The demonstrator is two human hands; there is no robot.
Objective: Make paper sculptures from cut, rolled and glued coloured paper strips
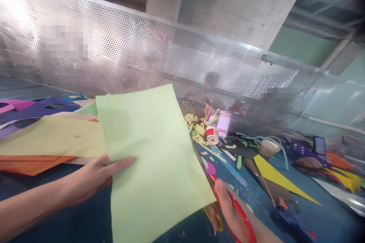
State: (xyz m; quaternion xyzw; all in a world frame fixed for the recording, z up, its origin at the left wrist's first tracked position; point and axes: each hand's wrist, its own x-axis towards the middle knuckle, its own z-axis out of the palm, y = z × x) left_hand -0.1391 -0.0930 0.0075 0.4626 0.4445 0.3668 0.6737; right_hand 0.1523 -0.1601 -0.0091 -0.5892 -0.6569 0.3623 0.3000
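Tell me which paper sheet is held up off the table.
The large light green sheet, held up by the left grip. The pale yellow sheet and the orange sheet lie beyond the left forearm.

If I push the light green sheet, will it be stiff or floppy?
The light green sheet probably flexes easily, as its surface curves softly. It may hold some shape, spreading wide from the left hand's grip. Looking thin, it is likely light.

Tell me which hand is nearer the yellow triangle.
Right. The right hand, holding red scissors, is left of the yellow triangle; the left hand is farther off, gripping the green sheet's left edge.
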